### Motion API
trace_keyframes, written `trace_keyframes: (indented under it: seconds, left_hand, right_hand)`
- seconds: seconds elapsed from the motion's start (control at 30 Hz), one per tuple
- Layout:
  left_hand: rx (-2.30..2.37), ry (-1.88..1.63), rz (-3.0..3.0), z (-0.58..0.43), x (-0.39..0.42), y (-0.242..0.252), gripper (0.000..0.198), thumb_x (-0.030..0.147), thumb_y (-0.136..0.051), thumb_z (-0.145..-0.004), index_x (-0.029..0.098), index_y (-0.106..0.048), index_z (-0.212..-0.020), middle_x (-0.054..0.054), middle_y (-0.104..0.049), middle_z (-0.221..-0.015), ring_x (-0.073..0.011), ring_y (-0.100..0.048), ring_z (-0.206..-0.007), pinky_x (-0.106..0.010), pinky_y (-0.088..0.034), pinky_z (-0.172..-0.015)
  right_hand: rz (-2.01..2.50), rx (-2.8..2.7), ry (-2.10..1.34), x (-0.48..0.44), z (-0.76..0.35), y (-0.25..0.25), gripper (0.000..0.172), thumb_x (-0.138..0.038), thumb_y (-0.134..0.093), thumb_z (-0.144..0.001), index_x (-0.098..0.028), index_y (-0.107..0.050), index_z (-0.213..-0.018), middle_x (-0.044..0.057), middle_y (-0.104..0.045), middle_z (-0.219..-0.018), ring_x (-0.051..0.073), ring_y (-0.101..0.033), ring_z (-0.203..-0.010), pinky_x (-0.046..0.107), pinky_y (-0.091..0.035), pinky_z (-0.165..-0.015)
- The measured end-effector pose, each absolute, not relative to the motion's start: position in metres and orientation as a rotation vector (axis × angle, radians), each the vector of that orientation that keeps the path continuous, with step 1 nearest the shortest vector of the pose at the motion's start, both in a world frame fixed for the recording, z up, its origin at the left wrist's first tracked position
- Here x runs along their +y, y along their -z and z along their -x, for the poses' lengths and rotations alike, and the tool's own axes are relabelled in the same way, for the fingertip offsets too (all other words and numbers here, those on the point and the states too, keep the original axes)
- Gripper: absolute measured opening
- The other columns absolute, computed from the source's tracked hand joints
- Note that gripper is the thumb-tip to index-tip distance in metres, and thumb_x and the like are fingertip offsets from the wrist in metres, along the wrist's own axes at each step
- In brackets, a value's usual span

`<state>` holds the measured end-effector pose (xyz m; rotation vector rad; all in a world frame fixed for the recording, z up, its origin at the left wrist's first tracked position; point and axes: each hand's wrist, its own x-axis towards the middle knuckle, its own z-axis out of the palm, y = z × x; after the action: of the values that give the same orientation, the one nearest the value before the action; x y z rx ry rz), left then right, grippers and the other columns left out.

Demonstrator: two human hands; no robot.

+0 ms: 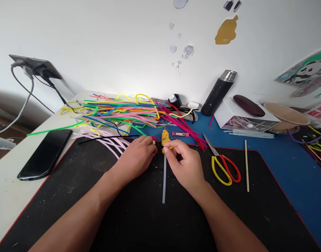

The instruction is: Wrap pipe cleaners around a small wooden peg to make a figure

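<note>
At center frame, a right hand [188,162] brings thumb and forefinger together against a yellow piece [165,136]; the left hand [138,152] curls, contents unclear.

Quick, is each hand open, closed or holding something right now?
Left hand: fingers curled at a small pink item; grip hidden, can't tell.
Right hand: fingers close together at the mottled yellow piece; can't tell if they hold it.

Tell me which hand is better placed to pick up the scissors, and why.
The right hand, most likely: the scissors lie close by on its outer side, handles toward the person. The left hand is on the other side of the yellow piece and would probably have to reach across.
</note>
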<state>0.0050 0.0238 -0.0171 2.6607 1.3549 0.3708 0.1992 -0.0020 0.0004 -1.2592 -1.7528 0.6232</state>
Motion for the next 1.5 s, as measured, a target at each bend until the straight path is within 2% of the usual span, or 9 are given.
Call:
trace_keyframes:
  seconds: [0.07, 0.2, 0.37, 0.53, 0.67, 0.8, 1.17, 1.4, 1.5]
  left_hand:
    - [1.335, -0.436, -2.613, -0.005, 0.023, 0.016, 0.021, 0.017, -0.052, -0.103, 0.016, -0.071, -0.093, -0.010, -0.065, -0.098, -0.0285, -0.059, -0.095, -0.043, -0.051, -0.087]
    - [1.318, -0.782, -2.228, -0.005, 0.021, 0.009, 0.015, 0.021, -0.055, -0.102, 0.019, -0.069, -0.099, -0.009, -0.071, -0.106, -0.0254, -0.066, -0.101, -0.040, -0.052, -0.092]
    - [1.241, -0.929, -1.517, -0.004, 0.021, -0.001, 0.020, 0.040, -0.064, -0.097, 0.021, -0.068, -0.099, -0.001, -0.071, -0.082, -0.0178, -0.068, -0.074, -0.030, -0.054, -0.070]
    - [1.121, -1.053, -1.251, -0.004, 0.025, -0.007, 0.030, 0.044, -0.078, -0.084, 0.018, -0.067, -0.095, -0.002, -0.072, -0.082, -0.0153, -0.067, -0.070, -0.028, -0.056, -0.066]
    - [1.077, -1.053, -1.202, -0.003, 0.025, -0.009, 0.035, 0.042, -0.082, -0.081, 0.017, -0.069, -0.102, -0.003, -0.073, -0.085, -0.0156, -0.068, -0.071, -0.029, -0.057, -0.066]
    - [1.060, -1.054, -1.202, -0.004, 0.023, -0.009, 0.031, 0.040, -0.081, -0.082, 0.017, -0.068, -0.097, -0.002, -0.070, -0.086, -0.0146, -0.067, -0.071, -0.029, -0.057, -0.067]
    - [1.026, -1.005, -1.337, -0.010, 0.014, -0.007, 0.020, 0.029, -0.074, -0.088, 0.020, -0.064, -0.102, 0.000, -0.069, -0.086, -0.0140, -0.065, -0.074, -0.027, -0.054, -0.069]
    - [1.070, -0.975, -1.437, -0.010, 0.012, -0.009, 0.023, 0.030, -0.072, -0.090, 0.020, -0.070, -0.111, -0.002, -0.073, -0.087, -0.0155, -0.067, -0.073, -0.028, -0.055, -0.070]
    - [1.076, -0.965, -1.461, -0.008, 0.012, -0.007, 0.020, 0.031, -0.070, -0.092, 0.020, -0.073, -0.108, -0.003, -0.076, -0.092, -0.0162, -0.069, -0.077, -0.028, -0.055, -0.073]
  right_hand:
    - [1.255, -1.749, -0.636, -0.002, -0.199, -0.001, 0.012, -0.026, -0.062, -0.099, -0.021, -0.073, -0.096, -0.006, -0.055, -0.059, 0.012, -0.051, -0.052, 0.024, -0.043, -0.058]
    - [1.240, -1.728, -0.646, -0.002, -0.198, -0.002, 0.012, -0.026, -0.062, -0.099, -0.021, -0.072, -0.095, -0.006, -0.054, -0.059, 0.012, -0.051, -0.052, 0.023, -0.044, -0.057]
    - [1.263, -1.717, -0.656, -0.003, -0.199, -0.002, 0.011, -0.026, -0.063, -0.099, -0.021, -0.071, -0.096, -0.006, -0.055, -0.059, 0.012, -0.051, -0.052, 0.024, -0.043, -0.057]
    - [1.262, -1.701, -0.653, -0.003, -0.200, -0.001, 0.012, -0.029, -0.062, -0.100, -0.022, -0.071, -0.096, -0.005, -0.056, -0.059, 0.013, -0.052, -0.052, 0.025, -0.044, -0.057]
    - [1.266, -1.684, -0.649, -0.003, -0.201, -0.001, 0.014, -0.031, -0.062, -0.100, -0.022, -0.071, -0.097, -0.006, -0.055, -0.058, 0.013, -0.052, -0.052, 0.025, -0.044, -0.056]
    - [1.273, -1.661, -0.651, -0.002, -0.201, -0.001, 0.014, -0.032, -0.063, -0.100, -0.021, -0.072, -0.098, -0.006, -0.054, -0.058, 0.013, -0.050, -0.051, 0.025, -0.043, -0.055]
    - [1.273, -1.714, -0.670, -0.003, -0.198, 0.001, 0.012, -0.030, -0.063, -0.100, -0.022, -0.071, -0.097, -0.007, -0.051, -0.058, 0.013, -0.050, -0.052, 0.025, -0.043, -0.056]
    - [1.277, -1.764, -0.611, -0.002, -0.198, 0.001, 0.012, -0.027, -0.062, -0.100, -0.022, -0.072, -0.096, -0.007, -0.051, -0.057, 0.012, -0.050, -0.050, 0.024, -0.043, -0.055]
    - [1.291, -1.778, -0.599, -0.003, -0.199, 0.001, 0.012, -0.026, -0.062, -0.100, -0.022, -0.073, -0.096, -0.006, -0.055, -0.058, 0.012, -0.051, -0.051, 0.023, -0.042, -0.055]
